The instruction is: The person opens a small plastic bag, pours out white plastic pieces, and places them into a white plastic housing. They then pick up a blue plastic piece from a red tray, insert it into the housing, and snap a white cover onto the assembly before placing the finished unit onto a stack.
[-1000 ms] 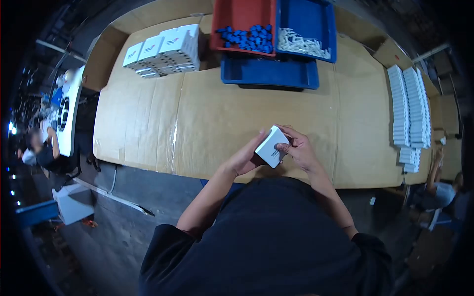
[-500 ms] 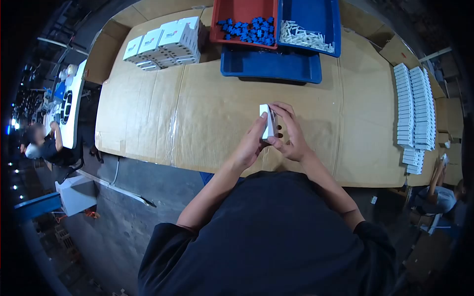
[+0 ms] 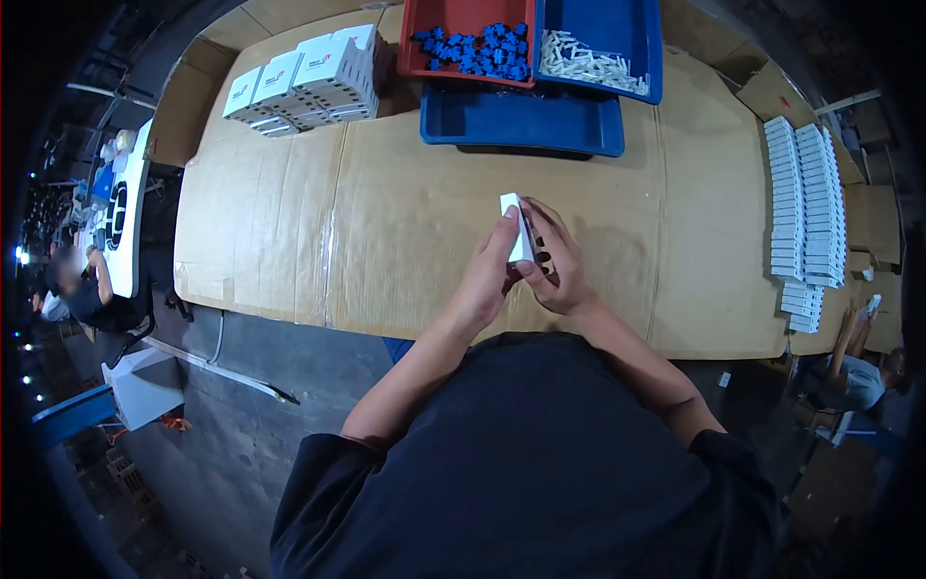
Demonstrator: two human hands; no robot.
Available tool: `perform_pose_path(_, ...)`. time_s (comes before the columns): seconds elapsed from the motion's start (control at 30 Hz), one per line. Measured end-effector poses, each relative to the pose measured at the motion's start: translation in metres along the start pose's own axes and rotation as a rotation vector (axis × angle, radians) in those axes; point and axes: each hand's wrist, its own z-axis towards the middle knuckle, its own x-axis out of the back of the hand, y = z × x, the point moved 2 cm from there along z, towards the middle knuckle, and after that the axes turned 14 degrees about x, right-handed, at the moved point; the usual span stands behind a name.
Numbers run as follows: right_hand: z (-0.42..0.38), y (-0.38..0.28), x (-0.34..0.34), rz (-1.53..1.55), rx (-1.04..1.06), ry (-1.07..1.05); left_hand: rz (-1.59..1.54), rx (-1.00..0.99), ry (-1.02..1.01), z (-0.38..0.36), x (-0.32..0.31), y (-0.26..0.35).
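A small white box (image 3: 519, 232) is held upright between my two hands, above the cardboard-covered table and close to my body. My left hand (image 3: 491, 268) grips its left side, the thumb lying along the near face. On the other side my right hand (image 3: 558, 262) wraps round the box, with its thumb at the lower edge and fingers over the right face. Dark openings show on the box's right side between the fingers. What the palms cover is hidden.
White boxes (image 3: 307, 77) stand stacked at the back left. A red tray (image 3: 410, 56) of blue pieces and a blue tray (image 3: 652, 48) of white pieces rest above another blue tray (image 3: 521, 125). Stacked white pieces (image 3: 805, 207) line the right. Two people (image 3: 87, 285) (image 3: 861, 372) sit either side.
The box has turned slightly in my hands, showing more of its narrow white face. Both hands still hold it. The whole view has shifted a little.
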Motion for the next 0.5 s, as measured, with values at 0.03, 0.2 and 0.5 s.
perform_pose_path(0.03,-0.002,0.004,0.001,-0.028,0.032,-0.010,-0.008,0.001,0.001,0.001,0.000,-0.002)
perform_pose_path(0.2,0.000,0.009,-0.004,-0.123,0.120,-0.021,-0.096,-0.064,0.050,0.010,-0.001,-0.015)
perform_pose_path(0.5,-0.002,0.010,-0.006,-0.112,0.101,-0.068,-0.178,-0.077,0.116,0.013,-0.006,-0.020)
